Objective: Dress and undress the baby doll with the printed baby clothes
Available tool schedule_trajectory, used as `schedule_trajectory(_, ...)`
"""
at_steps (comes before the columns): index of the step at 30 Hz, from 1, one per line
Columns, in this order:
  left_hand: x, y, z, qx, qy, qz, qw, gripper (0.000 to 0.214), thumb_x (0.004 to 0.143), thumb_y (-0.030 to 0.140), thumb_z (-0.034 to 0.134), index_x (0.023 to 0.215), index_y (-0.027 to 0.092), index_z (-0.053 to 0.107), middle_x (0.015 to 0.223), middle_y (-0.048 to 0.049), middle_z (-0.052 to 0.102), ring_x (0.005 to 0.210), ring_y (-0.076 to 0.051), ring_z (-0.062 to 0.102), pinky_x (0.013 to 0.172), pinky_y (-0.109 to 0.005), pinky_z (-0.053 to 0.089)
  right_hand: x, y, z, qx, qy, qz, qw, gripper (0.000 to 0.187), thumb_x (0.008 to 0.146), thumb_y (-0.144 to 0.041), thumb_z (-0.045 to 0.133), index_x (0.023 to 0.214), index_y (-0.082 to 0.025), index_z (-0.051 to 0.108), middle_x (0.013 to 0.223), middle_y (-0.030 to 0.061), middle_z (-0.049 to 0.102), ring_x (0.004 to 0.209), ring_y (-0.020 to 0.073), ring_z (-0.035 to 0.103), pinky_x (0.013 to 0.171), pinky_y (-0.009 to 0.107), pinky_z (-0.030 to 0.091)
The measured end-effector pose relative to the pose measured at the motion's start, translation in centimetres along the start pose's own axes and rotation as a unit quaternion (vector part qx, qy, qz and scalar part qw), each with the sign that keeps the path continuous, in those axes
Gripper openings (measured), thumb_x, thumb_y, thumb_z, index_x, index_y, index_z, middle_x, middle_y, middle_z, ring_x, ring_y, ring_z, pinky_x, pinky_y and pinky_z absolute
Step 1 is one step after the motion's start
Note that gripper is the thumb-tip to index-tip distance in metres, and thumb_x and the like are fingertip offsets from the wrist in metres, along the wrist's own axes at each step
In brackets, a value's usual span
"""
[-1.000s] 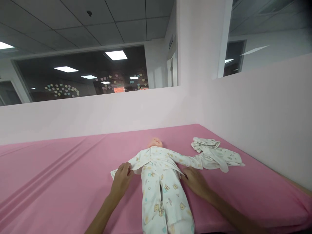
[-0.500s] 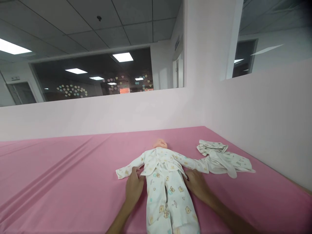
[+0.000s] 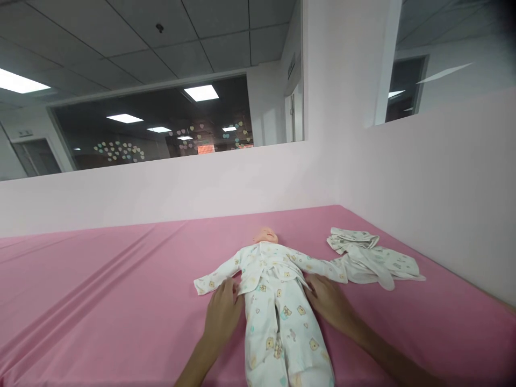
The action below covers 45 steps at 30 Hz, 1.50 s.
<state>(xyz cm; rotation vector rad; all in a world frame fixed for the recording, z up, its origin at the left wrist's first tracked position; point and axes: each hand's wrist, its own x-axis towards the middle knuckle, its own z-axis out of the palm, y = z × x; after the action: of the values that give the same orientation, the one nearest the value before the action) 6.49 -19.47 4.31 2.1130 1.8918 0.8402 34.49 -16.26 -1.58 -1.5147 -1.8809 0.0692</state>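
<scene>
A doll (image 3: pixel 266 235) lies on its back, dressed in a white bear-print baby top (image 3: pixel 252 263) and matching baby pants (image 3: pixel 278 328). Its sleeves spread out to both sides. At the left side of the doll's waist, my left hand (image 3: pixel 223 309) is closed, fingers curled against the pants' edge under the top's hem. My right hand (image 3: pixel 328 301) pinches at the opposite side of the waist; its fingertips are partly hidden by the cloth. The top's front hem is bunched up around the waistband. The lower pant legs run out of view at the bottom.
A pink sheet (image 3: pixel 121 306) with long creases covers the surface. Crumpled white printed baby clothes (image 3: pixel 371 260) lie to the right, meeting the doll's right-hand sleeve. White walls (image 3: pixel 226 183) with windows border the far and right sides.
Both hands remain at the doll's waist, with the left hand turned slightly and nearer the cloth. The view has shifted a little; the clothing looks almost the same.
</scene>
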Motion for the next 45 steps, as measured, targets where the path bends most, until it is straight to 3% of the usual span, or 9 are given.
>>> schedule_trajectory(4,1.1,3.1,-0.8,-0.099,0.04,0.038,0.994,0.014,0.088,0.022,0.036,0.086,0.021,0.05,0.089,-0.0027,0.059,0.087,-0.021,0.054,0.072,-0.032,0.04,2.1,-2.9,-1.4,0.041,0.063,-0.031,0.997,0.023,0.089,-0.022,0.04,0.099,-0.021,0.06,0.093,0.0047,0.066,0.088,0.022,0.059,0.078,0.035,0.042)
schedule_trajectory(9,0.2,4.8,0.3,-0.133,0.047,0.16,0.977,0.018,0.09,0.019,0.04,0.093,0.022,0.057,0.089,-0.0009,0.061,0.084,-0.018,0.053,0.077,-0.032,0.041,1.9,-5.5,-1.9,0.135,0.067,-0.083,0.985,0.019,0.088,-0.018,0.04,0.088,-0.022,0.058,0.08,0.0018,0.062,0.078,0.0179,0.057,0.071,0.03,0.044)
schedule_trajectory(14,-1.5,4.2,1.5,-0.035,0.032,0.267,0.963,0.02,0.091,0.017,0.043,0.079,0.02,0.058,0.078,-0.001,0.058,0.076,-0.017,0.049,0.075,-0.033,0.039,-0.7,-4.5,-1.1,0.083,0.048,-0.19,0.977,0.016,0.088,-0.015,0.042,0.08,-0.021,0.055,0.074,0.0008,0.058,0.074,0.0173,0.053,0.072,0.033,0.042)
schedule_trajectory(21,-1.7,4.2,1.4,-0.001,0.029,0.21,0.977,0.016,0.089,0.019,0.047,0.1,0.023,0.058,0.093,-0.0024,0.058,0.088,-0.02,0.05,0.08,-0.037,0.043,-0.3,-4.3,-1.7,-0.017,0.104,-0.207,0.973,0.027,0.089,-0.013,0.043,0.111,-0.021,0.057,0.095,0.0062,0.061,0.087,0.0203,0.054,0.076,0.035,0.042)
schedule_trajectory(24,-1.6,4.1,1.5,-0.02,0.034,0.164,0.986,0.021,0.087,0.022,0.048,0.106,0.025,0.057,0.1,-0.0034,0.057,0.097,-0.022,0.05,0.086,-0.039,0.043,0.0,-5.1,-1.8,-0.014,0.088,-0.231,0.969,0.02,0.093,-0.017,0.041,0.091,-0.021,0.061,0.081,0.0031,0.059,0.078,0.018,0.053,0.075,0.034,0.04)
schedule_trajectory(27,-1.7,3.6,1.6,-0.103,0.042,0.077,0.991,0.033,0.086,0.031,0.052,0.118,0.025,0.053,0.12,-0.0069,0.051,0.112,-0.024,0.046,0.092,-0.039,0.043,-0.5,-5.7,-1.7,0.065,0.088,-0.141,0.984,0.034,0.096,-0.03,0.041,0.064,-0.02,0.047,0.061,-0.0013,0.047,0.061,0.0136,0.047,0.062,0.028,0.038)
schedule_trajectory(33,-1.1,3.0,-0.4,-0.254,-0.016,0.008,0.967,0.04,0.081,0.049,0.06,0.108,0.02,0.06,0.119,-0.0078,0.054,0.111,-0.022,0.049,0.093,-0.034,0.043,-1.3,-6.0,-2.5,0.111,-0.046,-0.152,0.981,0.036,0.095,-0.038,0.04,0.064,-0.021,0.044,0.066,0.0003,0.053,0.065,0.0149,0.051,0.063,0.028,0.04)
schedule_trajectory(40,3.9,5.8,-0.9,-0.201,-0.077,0.087,0.973,0.031,0.092,0.034,0.035,0.082,0.017,0.059,0.083,-0.0025,0.064,0.078,-0.015,0.058,0.07,-0.026,0.044,7.1,-8.1,-1.8,0.072,-0.049,-0.015,0.996,0.026,0.086,-0.042,0.046,0.075,-0.021,0.057,0.075,0.0014,0.061,0.069,0.017,0.056,0.062,0.027,0.039)
schedule_trajectory(45,9.5,5.3,1.2,-0.009,0.015,0.006,1.0,0.028,0.088,0.022,0.034,0.101,0.017,0.059,0.099,-0.0093,0.065,0.089,-0.022,0.059,0.074,-0.033,0.044,12.7,-9.8,2.1,-0.036,-0.105,0.011,0.994,0.027,0.081,-0.034,0.044,0.085,-0.016,0.064,0.091,0.0119,0.066,0.081,0.0231,0.061,0.064,0.03,0.039)
